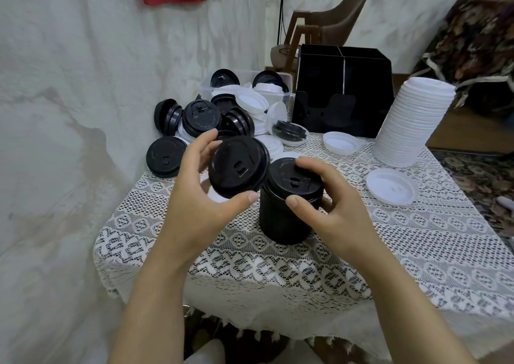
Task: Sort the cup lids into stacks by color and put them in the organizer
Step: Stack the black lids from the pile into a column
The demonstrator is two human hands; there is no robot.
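My left hand (199, 185) grips a single black lid (237, 166), tilted, just left of and above a black lid stack (289, 210) standing mid-table. My right hand (325, 196) wraps that stack near its top, thumb in front, fingers over the top lid. A tall white lid stack (411, 121) stands at the right. The black organizer (343, 96) sits at the back, its compartments dark. A mixed pile of black and white lids (222, 119) lies behind my hands.
A clear plastic bin (247, 85) with more lids sits behind the pile. Loose white lids (392, 185) (340, 142) lie on the lace tablecloth (306, 266). A wall is close on the left; a chair (331, 21) stands behind the table.
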